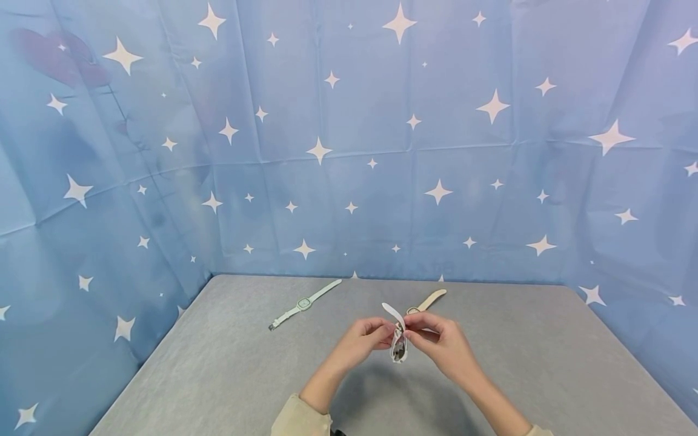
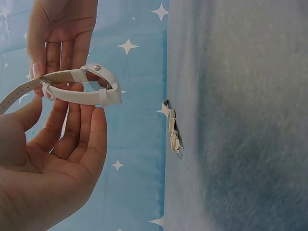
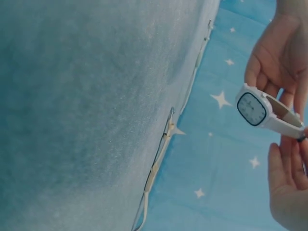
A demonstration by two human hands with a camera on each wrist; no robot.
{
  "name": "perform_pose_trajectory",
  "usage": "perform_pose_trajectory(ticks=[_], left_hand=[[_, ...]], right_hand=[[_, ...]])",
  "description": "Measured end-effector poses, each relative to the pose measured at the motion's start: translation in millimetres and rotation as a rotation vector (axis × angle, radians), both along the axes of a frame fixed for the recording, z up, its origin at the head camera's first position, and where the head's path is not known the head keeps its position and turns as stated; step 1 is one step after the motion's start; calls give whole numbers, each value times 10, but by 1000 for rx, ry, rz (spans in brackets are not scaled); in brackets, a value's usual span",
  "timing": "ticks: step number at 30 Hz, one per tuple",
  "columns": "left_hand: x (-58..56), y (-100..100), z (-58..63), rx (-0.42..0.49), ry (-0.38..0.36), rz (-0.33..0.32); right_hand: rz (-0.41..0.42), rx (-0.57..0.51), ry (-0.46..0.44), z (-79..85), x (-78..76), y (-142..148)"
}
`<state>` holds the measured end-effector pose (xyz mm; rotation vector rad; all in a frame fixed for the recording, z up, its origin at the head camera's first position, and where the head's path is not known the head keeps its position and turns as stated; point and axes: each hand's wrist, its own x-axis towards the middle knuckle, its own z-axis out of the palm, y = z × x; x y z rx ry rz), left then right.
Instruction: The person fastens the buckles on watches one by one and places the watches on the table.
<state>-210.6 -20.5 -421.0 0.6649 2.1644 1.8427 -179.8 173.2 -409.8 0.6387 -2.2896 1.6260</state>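
Note:
A white wristwatch (image 1: 400, 351) is held in the air above the table, its strap bent round into a loop. My left hand (image 1: 360, 340) pinches it from the left near the buckle. From the other side, my right hand (image 1: 444, 344) pinches the strap close to the same spot. The holed strap end sticks out past the buckle in the left wrist view, where the white strap (image 2: 72, 95) forms the loop. A squarish pale watch face (image 3: 251, 109) with a dark rim shows in the right wrist view. Fingers partly hide the buckle.
On the grey table (image 1: 218, 375), a pale green watch (image 1: 322, 292) lies stretched out at the back left. Behind my right hand lies a cream watch (image 1: 433, 298), partly covered by the hand. A blue star-patterned curtain (image 1: 371, 181) hangs behind the table.

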Motion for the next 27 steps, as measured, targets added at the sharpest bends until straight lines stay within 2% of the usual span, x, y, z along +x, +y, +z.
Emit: perform_pose_trajectory(ticks=[17, 27], left_hand=[[34, 42, 26, -48, 33, 29], [65, 67, 42, -22, 60, 43]], right_hand=[[12, -8, -29, -20, -5, 8], [23, 2, 3, -49, -18, 0]])
